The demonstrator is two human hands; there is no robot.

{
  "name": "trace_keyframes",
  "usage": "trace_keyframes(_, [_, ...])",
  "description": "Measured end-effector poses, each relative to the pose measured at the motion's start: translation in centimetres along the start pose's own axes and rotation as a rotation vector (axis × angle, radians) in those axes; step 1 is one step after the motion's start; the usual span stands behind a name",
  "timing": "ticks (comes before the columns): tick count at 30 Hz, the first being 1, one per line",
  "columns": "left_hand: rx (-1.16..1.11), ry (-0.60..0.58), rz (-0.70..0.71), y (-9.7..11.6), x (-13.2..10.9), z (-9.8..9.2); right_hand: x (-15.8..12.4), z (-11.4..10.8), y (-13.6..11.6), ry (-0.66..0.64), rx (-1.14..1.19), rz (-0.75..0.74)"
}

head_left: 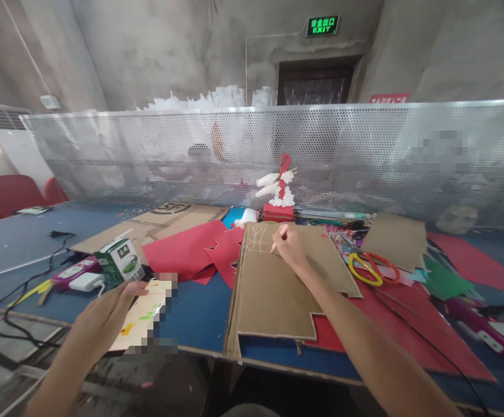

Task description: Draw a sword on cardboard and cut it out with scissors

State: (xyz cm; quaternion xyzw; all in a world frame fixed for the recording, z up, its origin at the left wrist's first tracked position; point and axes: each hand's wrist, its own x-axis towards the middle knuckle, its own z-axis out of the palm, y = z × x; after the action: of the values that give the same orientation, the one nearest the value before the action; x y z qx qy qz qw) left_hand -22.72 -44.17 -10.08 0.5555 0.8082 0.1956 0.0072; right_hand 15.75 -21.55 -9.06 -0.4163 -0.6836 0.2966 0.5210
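My right hand (pixel 290 246) is closed on a thin pencil (pixel 278 238), its tip on a large brown cardboard sheet (pixel 269 289) that bears faint yellow line drawings near its far left corner. My left hand (pixel 104 318) grips the near edge of a flat light card (pixel 145 313) with coloured marks, at the table's front left. Its fingers curl over the card's edge.
Red paper sheets (pixel 191 252) lie left of the cardboard. A green and white carton (pixel 119 260), a charger (pixel 86 282) and cables sit at left. Scissors with yellow and red handles (pixel 367 267) lie right. A perforated metal screen (pixel 365 150) backs the blue table (pixel 195 313).
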Motion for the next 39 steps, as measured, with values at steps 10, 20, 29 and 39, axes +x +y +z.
trace_keyframes(10, [0.018, 0.017, 0.04, -0.5, -0.2, 0.2, 0.0, 0.5, 0.0, -0.163, 0.015, -0.089])
trace_keyframes(20, [0.015, 0.016, 0.031, 0.0, -0.4, -0.1, -0.4, 0.8, -0.2, -0.353, 0.082, -0.1])
trace_keyframes(29, [0.044, 0.045, 0.085, -0.1, -0.5, 0.0, -0.2, 0.8, 0.1, -0.382, 0.09, -0.121])
trace_keyframes(39, [0.044, 0.023, 0.05, 0.2, -0.4, -0.3, 0.6, 1.3, 2.1, -0.232, 0.153, 0.011])
